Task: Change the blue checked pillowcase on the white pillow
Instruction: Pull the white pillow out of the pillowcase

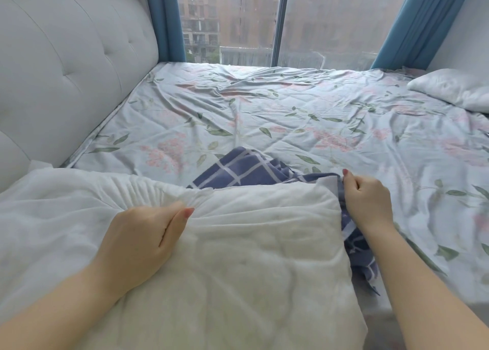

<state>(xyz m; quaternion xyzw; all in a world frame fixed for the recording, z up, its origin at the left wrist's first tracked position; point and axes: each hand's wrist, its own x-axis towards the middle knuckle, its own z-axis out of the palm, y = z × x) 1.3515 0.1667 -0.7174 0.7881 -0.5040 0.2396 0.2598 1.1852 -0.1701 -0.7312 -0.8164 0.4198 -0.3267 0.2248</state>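
Left grip (148,230) pinches the plump white quilted pillow (251,257), right grip (367,201) clamps the hem of the blue checked fabric pillowcase (238,172); best pulled steadily apart.

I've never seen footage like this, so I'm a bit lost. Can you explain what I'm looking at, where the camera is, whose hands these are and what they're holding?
There is no machine here. This is one picture from a wide-angle camera worn on a person's head, looking forward and down, so the two bare arms reaching in from the bottom are the wearer's own. They are working at a bed with a floral sheet. In front lies a white pillow. The left hand grips a bunched fold of its fabric. The right hand pinches the edge of a blue checked pillowcase, which lies crumpled beyond the pillow and runs down its right side. Farther off are a second pillow at the right, a padded headboard at the left and a window.
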